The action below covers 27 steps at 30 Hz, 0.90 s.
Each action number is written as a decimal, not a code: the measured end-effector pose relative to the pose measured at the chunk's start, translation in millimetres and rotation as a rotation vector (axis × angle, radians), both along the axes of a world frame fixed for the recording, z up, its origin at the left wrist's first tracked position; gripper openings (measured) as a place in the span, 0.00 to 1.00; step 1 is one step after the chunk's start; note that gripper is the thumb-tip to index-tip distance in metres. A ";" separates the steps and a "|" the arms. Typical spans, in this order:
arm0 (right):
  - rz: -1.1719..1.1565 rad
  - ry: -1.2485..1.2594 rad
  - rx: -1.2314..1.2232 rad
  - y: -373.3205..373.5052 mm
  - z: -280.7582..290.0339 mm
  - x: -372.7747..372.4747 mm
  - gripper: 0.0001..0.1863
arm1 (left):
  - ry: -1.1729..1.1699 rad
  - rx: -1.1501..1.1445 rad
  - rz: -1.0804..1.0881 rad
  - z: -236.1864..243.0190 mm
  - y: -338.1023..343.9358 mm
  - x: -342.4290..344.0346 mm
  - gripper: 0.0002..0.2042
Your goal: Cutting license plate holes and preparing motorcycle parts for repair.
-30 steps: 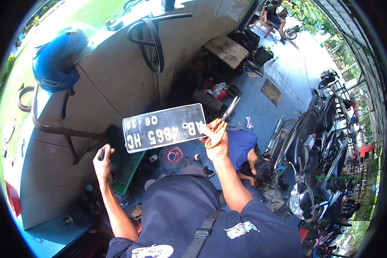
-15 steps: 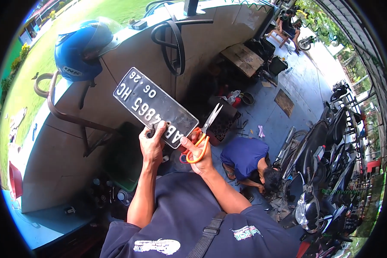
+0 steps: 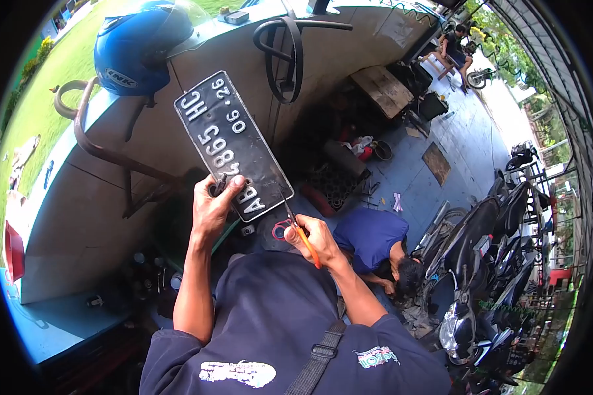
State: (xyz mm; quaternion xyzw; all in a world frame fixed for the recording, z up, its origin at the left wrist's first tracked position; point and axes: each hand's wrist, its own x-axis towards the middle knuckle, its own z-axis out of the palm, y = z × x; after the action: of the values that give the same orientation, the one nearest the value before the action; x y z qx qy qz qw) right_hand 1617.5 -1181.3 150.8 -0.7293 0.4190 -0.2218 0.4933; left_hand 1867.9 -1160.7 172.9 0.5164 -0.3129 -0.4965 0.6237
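A black licence plate [image 3: 260,161] with raised white characters and a pale rim slants up and away in front of me. My left hand [image 3: 209,210] grips its near left edge, thumb pressed on the face; a small dark piece [image 3: 219,186] sits by the fingers. In my right hand [image 3: 319,238] is a pair of scissors [image 3: 311,252] with orange handles, its handle loops partly hidden by the fingers. The blades point up at the plate's near right corner and appear to touch it. Near the right fingers shows a red loop [image 3: 281,230].
A blue helmet [image 3: 135,49] rests on the wall ledge beside a bent metal rack [image 3: 112,155]. A co-worker in a blue shirt [image 3: 372,240] crouches at the right, near parked motorcycles [image 3: 464,283]. Beyond stand a wooden table [image 3: 383,92] and a seated person [image 3: 453,49].
The plate has turned more upright and shifted slightly left. My right hand has let go of its edge and rotated the scissors, bringing the blades to the plate's corner.
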 end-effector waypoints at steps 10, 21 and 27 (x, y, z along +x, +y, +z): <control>-0.043 0.115 -0.146 11.6 5.9 24.3 0.17 | 0.076 0.029 -0.036 -11.1 7.3 15.7 0.13; -0.026 0.112 -0.110 17.1 -22.6 9.4 0.29 | -0.007 0.009 -0.033 -14.1 8.3 18.3 0.12; 0.042 0.020 0.172 -3.1 -34.2 -29.2 0.30 | -0.146 0.090 -0.184 -1.6 11.9 40.2 0.14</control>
State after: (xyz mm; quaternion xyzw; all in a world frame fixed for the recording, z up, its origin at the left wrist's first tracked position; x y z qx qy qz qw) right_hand 1588.3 -1184.4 116.6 -0.6953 0.4259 -0.1673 0.5543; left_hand 1908.1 -1148.8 171.3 0.5476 -0.3809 -0.5264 0.5272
